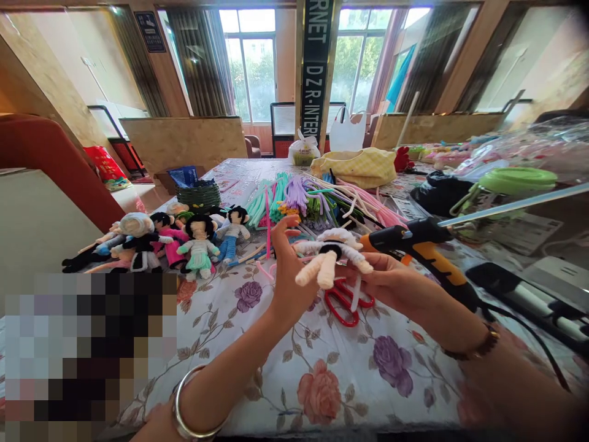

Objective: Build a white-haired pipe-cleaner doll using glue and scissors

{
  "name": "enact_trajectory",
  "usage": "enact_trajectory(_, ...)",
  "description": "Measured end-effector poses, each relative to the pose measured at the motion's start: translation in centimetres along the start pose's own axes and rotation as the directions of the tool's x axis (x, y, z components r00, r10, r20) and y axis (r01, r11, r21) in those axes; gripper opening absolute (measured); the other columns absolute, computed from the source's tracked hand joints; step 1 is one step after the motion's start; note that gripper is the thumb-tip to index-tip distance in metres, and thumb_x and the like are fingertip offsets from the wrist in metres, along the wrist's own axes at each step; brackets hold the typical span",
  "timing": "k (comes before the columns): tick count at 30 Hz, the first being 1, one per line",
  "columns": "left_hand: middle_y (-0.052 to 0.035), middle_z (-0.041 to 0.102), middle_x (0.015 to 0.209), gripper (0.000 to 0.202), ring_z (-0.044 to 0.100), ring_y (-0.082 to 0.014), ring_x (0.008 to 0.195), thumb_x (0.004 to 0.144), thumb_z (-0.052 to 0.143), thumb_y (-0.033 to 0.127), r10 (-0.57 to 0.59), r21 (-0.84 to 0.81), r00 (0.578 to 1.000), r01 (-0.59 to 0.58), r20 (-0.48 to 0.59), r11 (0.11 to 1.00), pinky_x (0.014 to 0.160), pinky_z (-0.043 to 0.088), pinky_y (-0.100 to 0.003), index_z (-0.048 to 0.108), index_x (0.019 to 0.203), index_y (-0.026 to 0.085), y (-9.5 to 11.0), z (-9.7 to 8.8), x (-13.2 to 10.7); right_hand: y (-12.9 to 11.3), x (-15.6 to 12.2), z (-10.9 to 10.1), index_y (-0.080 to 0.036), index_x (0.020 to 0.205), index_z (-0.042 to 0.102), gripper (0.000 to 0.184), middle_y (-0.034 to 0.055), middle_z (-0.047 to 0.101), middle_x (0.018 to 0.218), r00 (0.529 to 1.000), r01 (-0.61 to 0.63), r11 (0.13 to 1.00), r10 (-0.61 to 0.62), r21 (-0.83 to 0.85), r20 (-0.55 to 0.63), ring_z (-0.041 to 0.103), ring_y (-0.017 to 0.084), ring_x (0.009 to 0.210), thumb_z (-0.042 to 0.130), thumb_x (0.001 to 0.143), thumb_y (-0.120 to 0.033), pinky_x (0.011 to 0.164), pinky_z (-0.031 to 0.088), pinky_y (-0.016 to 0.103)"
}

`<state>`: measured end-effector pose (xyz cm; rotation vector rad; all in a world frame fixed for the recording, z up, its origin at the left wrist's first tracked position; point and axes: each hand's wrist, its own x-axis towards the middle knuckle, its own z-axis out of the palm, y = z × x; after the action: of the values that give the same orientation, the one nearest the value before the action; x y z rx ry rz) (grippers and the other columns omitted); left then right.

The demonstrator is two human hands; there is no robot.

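Note:
A small fuzzy doll [329, 248] with a white top, a black waist and pale legs is held up above the table, its legs toward me. My left hand [292, 264] grips it from the left, index finger raised and the other fingers partly hidden behind the doll. On the other side, my right hand [391, 276] has its fingers closed at the doll's arm. Beneath the doll lie red-handled scissors [341, 307], with a whitish strip [356, 294] across them. A black and orange glue gun [435, 255] rests just beyond my right hand.
Several finished dolls [197, 242] sit together at the left, near a dark green basket [199, 196]. Bundled fuzzy stems [299, 193] lie behind my hands. At the right stand a green-lidded jar [510, 190] and a black cable [529, 334]. A flowered tablecloth [257, 393] covers the table.

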<state>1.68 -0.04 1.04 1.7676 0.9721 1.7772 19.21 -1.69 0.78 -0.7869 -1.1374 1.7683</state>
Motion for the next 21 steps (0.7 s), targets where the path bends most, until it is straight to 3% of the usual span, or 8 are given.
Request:
enact_trajectory(3,-0.0075,0.055,0.121,0.055,0.053,-0.0237,0.113,0.069,0.075,0.021,0.248,0.042,0.966,-0.252,0.08,0.967,0.096,0.044,-0.043,0.05,0.117,0.026,-0.3,-0.5,0.3,0.0,0.1,-0.3,-0.021,0.087,0.072,0.031,-0.0006,0.068,0.084,0.999,-0.03,1.0,0.03,0.009,0.017,0.059,0.011,0.079,0.083,0.06,-0.031,0.075,0.044,0.023)
enact_trajectory(7,-0.0053,0.064,0.11,0.03,0.06,-0.0175,0.103,0.08,0.063,0.015,0.402,-0.057,0.872,-0.403,0.277,0.913,0.09,0.05,-0.035,0.061,0.108,0.023,-0.2,-1.0,0.8,-0.1,0.1,-0.6,-0.02,0.085,0.071,0.034,-0.0017,0.066,0.079,0.995,-0.094,0.994,0.093,0.049,0.018,0.06,0.01,0.074,0.085,0.055,-0.029,0.073,0.047,0.022)
enact_trajectory(12,-0.0056,0.069,0.102,0.025,0.062,-0.018,0.098,0.081,0.062,0.016,0.567,-0.008,0.76,-0.596,0.318,0.803,0.087,0.052,-0.035,0.066,0.105,0.021,-0.3,-1.5,1.0,-0.8,-0.3,-0.3,-0.018,0.081,0.07,0.03,-0.0018,0.065,0.074,0.985,-0.169,0.985,0.168,0.033,0.045,0.06,0.009,0.068,0.085,0.057,-0.028,0.068,0.049,0.021)
enact_trajectory(17,-0.0076,0.07,0.097,0.024,0.064,-0.0191,0.096,0.081,0.061,0.017,0.64,-0.082,0.68,-0.66,0.359,0.747,0.088,0.053,-0.036,0.065,0.105,0.018,-0.7,-1.6,1.0,-1.4,-0.5,-0.1,-0.015,0.084,0.07,0.03,0.0,0.067,0.08,0.962,-0.264,0.965,0.261,0.015,0.084,0.061,0.009,0.07,0.083,0.06,-0.025,0.071,0.05,0.022)
enact_trajectory(21,-0.0092,0.067,0.106,0.034,0.063,-0.0176,0.098,0.085,0.055,0.015,0.64,-0.131,0.675,-0.644,0.367,0.754,0.093,0.052,-0.038,0.058,0.119,0.019,-0.8,-1.4,0.7,-1.3,-0.5,-0.3,-0.015,0.082,0.069,0.029,-0.0006,0.065,0.076,0.959,-0.271,0.963,0.269,0.011,0.085,0.061,0.009,0.068,0.084,0.059,-0.025,0.069,0.051,0.021)
